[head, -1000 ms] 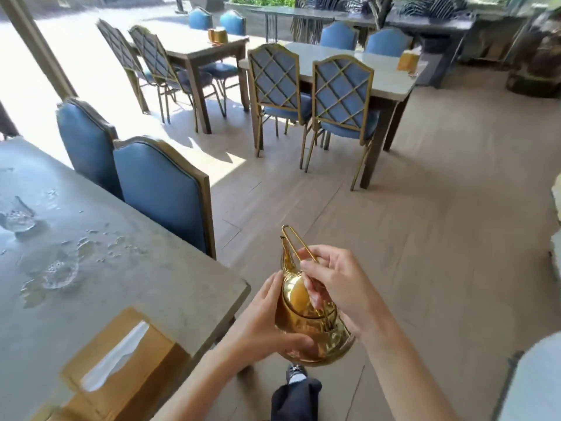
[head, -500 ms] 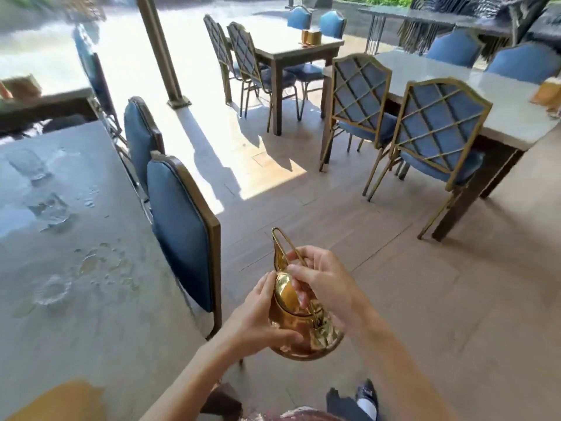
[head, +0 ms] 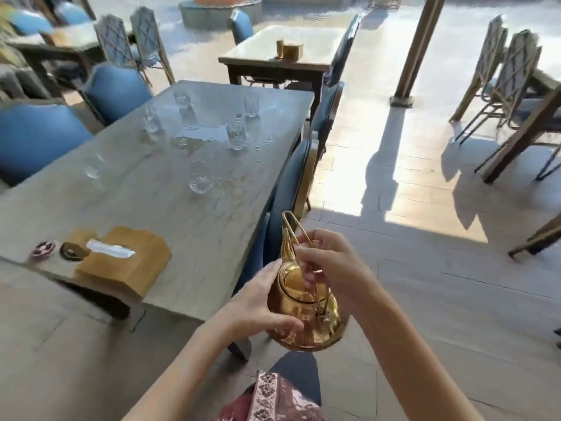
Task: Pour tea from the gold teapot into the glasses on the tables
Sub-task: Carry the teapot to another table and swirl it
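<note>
I hold the gold teapot in front of me, over the floor, just off the near right corner of the grey table. My left hand cups its left side. My right hand grips the wire handle from above, fingers over the lid. The spout points up and away. Several clear glasses stand on the table: one near the middle, one further back, one at the far end. Water is spilled around them.
A wooden tissue box and two small round dishes sit at the table's near edge. Blue chairs line the table's right side, close to the teapot. A post and more tables and chairs stand further out.
The view has swung left, so the whole grey table and its glasses now lie ahead. The teapot stays in both hands in the same grip.
</note>
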`<state>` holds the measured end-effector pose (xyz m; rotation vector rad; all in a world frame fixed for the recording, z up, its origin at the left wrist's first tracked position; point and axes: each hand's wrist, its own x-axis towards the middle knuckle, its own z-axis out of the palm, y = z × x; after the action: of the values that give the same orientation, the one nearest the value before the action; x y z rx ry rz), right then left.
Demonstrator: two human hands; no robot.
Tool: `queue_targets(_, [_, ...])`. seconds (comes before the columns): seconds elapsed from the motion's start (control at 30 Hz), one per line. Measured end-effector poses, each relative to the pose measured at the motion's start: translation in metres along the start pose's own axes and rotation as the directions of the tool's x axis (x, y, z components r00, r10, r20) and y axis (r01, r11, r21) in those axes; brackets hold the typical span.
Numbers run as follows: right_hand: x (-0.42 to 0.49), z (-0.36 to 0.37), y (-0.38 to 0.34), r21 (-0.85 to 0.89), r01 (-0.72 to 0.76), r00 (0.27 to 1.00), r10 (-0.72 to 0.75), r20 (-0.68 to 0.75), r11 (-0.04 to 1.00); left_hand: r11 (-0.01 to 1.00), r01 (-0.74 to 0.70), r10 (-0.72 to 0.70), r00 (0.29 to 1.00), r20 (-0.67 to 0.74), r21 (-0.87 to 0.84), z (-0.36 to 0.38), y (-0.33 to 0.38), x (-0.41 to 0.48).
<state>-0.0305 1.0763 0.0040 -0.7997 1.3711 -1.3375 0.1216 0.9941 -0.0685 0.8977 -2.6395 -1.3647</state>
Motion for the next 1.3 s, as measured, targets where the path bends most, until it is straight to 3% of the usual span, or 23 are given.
queue_targets(0.13, [0.032,0.0,-0.021,0.064,-0.021,0.985,0.01,0.17,0.998,0.993,0.122,-0.12,0.977,-0.178,-0.002,-0.021,0.012,-0.013])
queue_targets(0.3, [0.094,0.012,-0.045,0.099,-0.008,0.925,-0.031,0.379,0.995,0.953,0.298,-0.263,0.892,-0.367,0.042,-0.062,0.006,-0.003])
queue_targets(0.47, [0.17,0.024,-0.074,0.096,0.037,0.873,-0.079,0.481,0.995,0.938,0.346,-0.309,0.815,-0.491,-0.017,-0.109,-0.005,0.037])
queue_targets(0.7, [0.262,0.017,-0.108,-0.023,0.094,0.853,-0.069,0.518,0.995,0.927,0.368,-0.353,0.782,-0.514,-0.075,-0.152,-0.012,0.117])
queue_targets(0.93, [0.353,-0.008,-0.126,-0.153,0.119,0.83,-0.014,0.557,0.981,0.889,0.418,-0.444,0.687,-0.576,-0.186,-0.165,-0.02,0.198])
queue_targets(1.13, [0.426,-0.026,-0.14,-0.276,0.174,0.739,0.06,0.671,0.945,0.806,0.473,-0.58,0.516,-0.63,-0.355,-0.175,-0.012,0.262])
queue_targets(1.3, [0.479,-0.03,-0.157,-0.354,0.324,0.632,0.078,0.771,0.877,0.741,0.477,-0.666,0.437,-0.605,-0.472,-0.182,-0.006,0.303])
